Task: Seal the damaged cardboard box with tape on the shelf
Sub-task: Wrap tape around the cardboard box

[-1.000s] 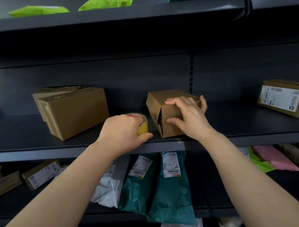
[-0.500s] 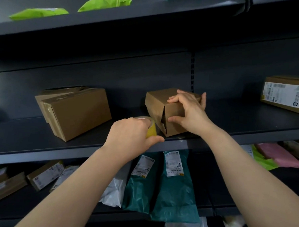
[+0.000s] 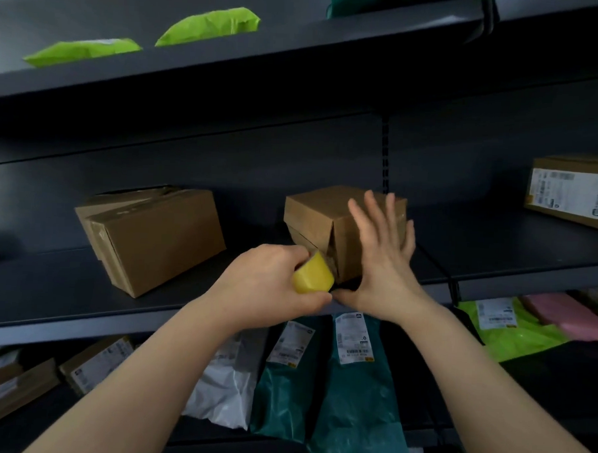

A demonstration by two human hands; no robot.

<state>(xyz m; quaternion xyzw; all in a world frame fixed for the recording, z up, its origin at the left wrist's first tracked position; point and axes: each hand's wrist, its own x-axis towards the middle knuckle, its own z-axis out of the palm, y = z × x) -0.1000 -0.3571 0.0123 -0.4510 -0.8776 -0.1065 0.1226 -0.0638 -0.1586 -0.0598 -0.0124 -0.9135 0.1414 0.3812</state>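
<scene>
I log two bare hands and two bare forearms, nothing worn on either. Left hand [image 3: 264, 283] is sharp; right hand [image 3: 385, 264] has blurred fingers. Below the shelf edge [image 3: 80, 328], left forearm [image 3: 129, 383] and right forearm [image 3: 489, 388] are uncovered to the frame border.

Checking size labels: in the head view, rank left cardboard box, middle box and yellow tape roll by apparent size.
1. left cardboard box
2. middle box, partly behind right hand
3. yellow tape roll, in left hand

Left of centre I see a bigger brown box [image 3: 149, 240], a labelled box [image 3: 573, 193] at the right edge, teal bags [image 3: 358, 400] bottom centre, and lime bags [image 3: 207, 25] upper left.
</scene>
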